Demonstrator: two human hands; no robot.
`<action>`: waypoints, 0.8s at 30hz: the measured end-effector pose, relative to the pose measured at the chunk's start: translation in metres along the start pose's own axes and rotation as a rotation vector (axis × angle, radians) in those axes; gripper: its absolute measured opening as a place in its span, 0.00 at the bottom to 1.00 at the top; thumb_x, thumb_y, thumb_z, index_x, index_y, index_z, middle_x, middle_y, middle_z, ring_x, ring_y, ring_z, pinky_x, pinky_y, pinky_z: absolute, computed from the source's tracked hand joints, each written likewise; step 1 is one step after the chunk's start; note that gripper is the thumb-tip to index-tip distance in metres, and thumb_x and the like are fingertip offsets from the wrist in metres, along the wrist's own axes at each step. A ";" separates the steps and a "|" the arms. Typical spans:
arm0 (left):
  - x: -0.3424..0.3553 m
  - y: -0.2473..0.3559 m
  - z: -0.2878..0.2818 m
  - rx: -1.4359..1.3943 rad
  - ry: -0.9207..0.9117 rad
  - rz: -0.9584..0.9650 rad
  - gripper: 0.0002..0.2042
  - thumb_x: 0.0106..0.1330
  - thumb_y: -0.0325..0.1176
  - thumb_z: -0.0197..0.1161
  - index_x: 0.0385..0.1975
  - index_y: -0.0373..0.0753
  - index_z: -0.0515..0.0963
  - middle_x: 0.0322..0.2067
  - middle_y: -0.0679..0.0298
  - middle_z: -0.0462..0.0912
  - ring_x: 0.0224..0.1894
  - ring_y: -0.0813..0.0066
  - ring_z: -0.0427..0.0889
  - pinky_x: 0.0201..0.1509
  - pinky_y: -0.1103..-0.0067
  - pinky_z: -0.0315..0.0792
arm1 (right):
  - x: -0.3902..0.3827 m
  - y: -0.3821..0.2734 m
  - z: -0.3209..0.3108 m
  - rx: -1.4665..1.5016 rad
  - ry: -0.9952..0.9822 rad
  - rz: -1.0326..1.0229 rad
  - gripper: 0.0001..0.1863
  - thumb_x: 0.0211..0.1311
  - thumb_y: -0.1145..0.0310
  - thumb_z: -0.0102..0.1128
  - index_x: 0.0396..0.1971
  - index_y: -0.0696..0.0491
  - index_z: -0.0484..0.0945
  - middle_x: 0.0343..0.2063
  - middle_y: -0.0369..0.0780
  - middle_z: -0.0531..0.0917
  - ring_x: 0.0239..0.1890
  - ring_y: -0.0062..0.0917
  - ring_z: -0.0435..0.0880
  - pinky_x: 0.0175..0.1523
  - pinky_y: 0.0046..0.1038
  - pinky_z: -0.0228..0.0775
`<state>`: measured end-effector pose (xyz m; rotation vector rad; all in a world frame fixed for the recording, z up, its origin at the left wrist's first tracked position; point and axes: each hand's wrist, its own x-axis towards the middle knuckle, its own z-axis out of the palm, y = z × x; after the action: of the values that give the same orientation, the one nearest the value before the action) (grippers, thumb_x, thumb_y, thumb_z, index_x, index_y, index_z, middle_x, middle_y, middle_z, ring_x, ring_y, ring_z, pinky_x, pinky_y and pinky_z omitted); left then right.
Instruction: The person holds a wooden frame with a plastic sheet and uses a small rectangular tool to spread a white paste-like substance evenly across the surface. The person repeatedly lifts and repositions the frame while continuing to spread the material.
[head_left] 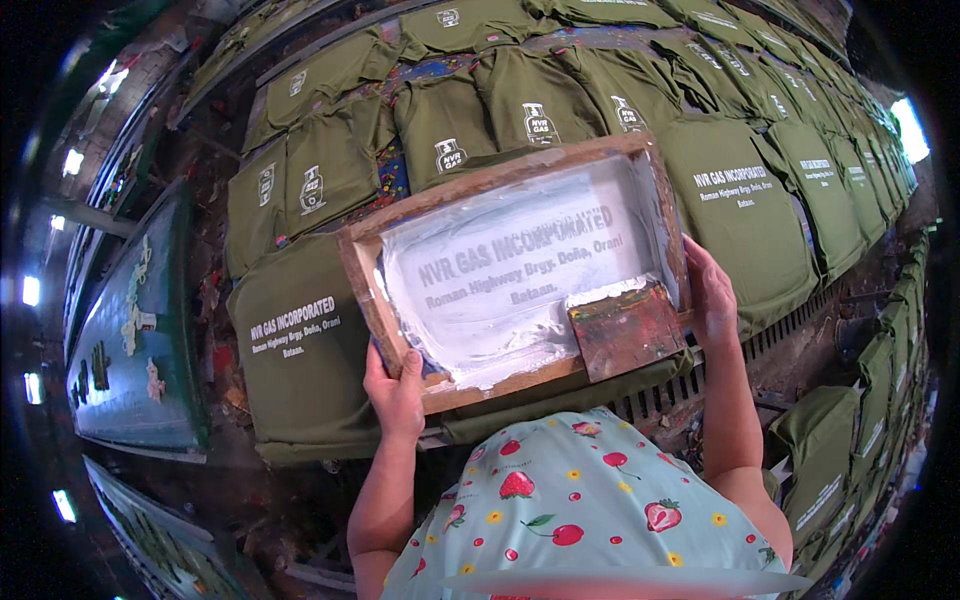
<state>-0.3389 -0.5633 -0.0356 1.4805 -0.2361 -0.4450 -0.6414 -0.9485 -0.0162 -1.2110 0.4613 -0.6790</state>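
Observation:
A wooden-framed printing screen (488, 181) is held between my two hands, tilted over a row of olive-green shirts. White ink (505, 357) coats its mesh, thickest along the near edge, and dark lettering shows through. My left hand (398, 398) grips the near left corner, thumb on top of the wood. Against the right side of the frame my right hand (711, 292) is pressed, its fingers along the outer edge. A squeegee (627, 335) stained red and dark lies inside the near right corner, its far edge white with ink. The shirt under the screen is mostly hidden.
Printed olive shirts lie at left (305, 385) and right (752, 265) of the screen, with more rows (535, 90) behind. More shirts (820, 445) hang or lie at the lower right. A green panel (150, 370) stands at the left. A slatted edge (765, 340) runs nearby.

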 end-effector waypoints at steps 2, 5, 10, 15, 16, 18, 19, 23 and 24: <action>0.008 -0.013 0.008 -0.017 -0.030 0.048 0.31 0.80 0.25 0.71 0.80 0.26 0.70 0.68 0.59 0.83 0.66 0.72 0.83 0.74 0.73 0.76 | -0.002 0.012 -0.009 0.010 0.068 0.016 0.42 0.89 0.46 0.58 0.84 0.67 0.66 0.80 0.51 0.75 0.82 0.37 0.74 0.87 0.41 0.62; 0.015 -0.026 0.012 -0.067 0.000 0.063 0.33 0.75 0.16 0.68 0.80 0.23 0.70 0.69 0.56 0.83 0.66 0.71 0.84 0.73 0.72 0.77 | 0.000 0.026 -0.015 0.003 0.113 0.039 0.43 0.89 0.46 0.58 0.85 0.66 0.64 0.81 0.51 0.74 0.83 0.36 0.73 0.87 0.41 0.60; 0.031 -0.044 0.021 -0.118 0.154 -0.088 0.34 0.70 0.09 0.67 0.79 0.20 0.71 0.71 0.50 0.83 0.64 0.68 0.87 0.70 0.74 0.82 | 0.011 0.039 -0.022 -0.082 0.092 0.080 0.45 0.88 0.46 0.59 0.86 0.66 0.62 0.83 0.51 0.71 0.84 0.36 0.70 0.89 0.40 0.58; 0.041 -0.056 0.024 -0.104 0.183 -0.100 0.33 0.69 0.09 0.68 0.77 0.20 0.73 0.69 0.49 0.85 0.64 0.68 0.88 0.70 0.74 0.82 | 0.016 0.046 -0.025 -0.158 0.163 0.116 0.43 0.86 0.49 0.62 0.85 0.65 0.65 0.82 0.49 0.73 0.84 0.35 0.70 0.89 0.39 0.55; 0.041 -0.056 0.023 -0.092 0.173 -0.095 0.33 0.69 0.09 0.67 0.77 0.20 0.73 0.69 0.49 0.85 0.64 0.69 0.88 0.70 0.74 0.82 | 0.016 0.046 -0.025 -0.173 0.177 0.124 0.43 0.86 0.49 0.62 0.85 0.64 0.65 0.82 0.49 0.73 0.84 0.35 0.70 0.89 0.39 0.55; 0.043 -0.055 0.023 -0.092 0.166 -0.084 0.33 0.69 0.09 0.67 0.77 0.20 0.73 0.69 0.50 0.85 0.64 0.69 0.88 0.70 0.73 0.82 | 0.016 0.047 -0.026 -0.224 0.157 0.121 0.45 0.84 0.47 0.64 0.86 0.64 0.65 0.83 0.49 0.72 0.85 0.36 0.69 0.89 0.39 0.54; 0.043 -0.055 0.023 -0.077 0.176 -0.110 0.33 0.69 0.09 0.67 0.77 0.20 0.74 0.69 0.50 0.85 0.64 0.69 0.88 0.69 0.73 0.82 | 0.016 0.048 -0.025 -0.248 0.153 0.118 0.46 0.83 0.46 0.65 0.86 0.63 0.65 0.83 0.49 0.72 0.85 0.36 0.69 0.89 0.39 0.54; 0.043 -0.051 0.024 -0.075 0.170 -0.133 0.33 0.69 0.09 0.67 0.78 0.21 0.74 0.69 0.50 0.85 0.63 0.70 0.88 0.69 0.74 0.82 | 0.016 0.046 -0.022 -0.281 0.164 0.130 0.50 0.80 0.43 0.68 0.86 0.64 0.64 0.83 0.49 0.71 0.85 0.36 0.68 0.89 0.39 0.53; 0.043 -0.050 0.024 -0.090 0.160 -0.128 0.33 0.69 0.09 0.67 0.78 0.21 0.73 0.69 0.50 0.85 0.63 0.70 0.88 0.69 0.74 0.82 | 0.016 0.045 -0.021 -0.292 0.166 0.129 0.51 0.79 0.43 0.68 0.86 0.64 0.63 0.83 0.49 0.71 0.85 0.36 0.68 0.89 0.39 0.53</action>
<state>-0.3174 -0.6048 -0.0877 1.4388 0.0055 -0.4322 -0.6329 -0.9655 -0.0649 -1.3901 0.7917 -0.6174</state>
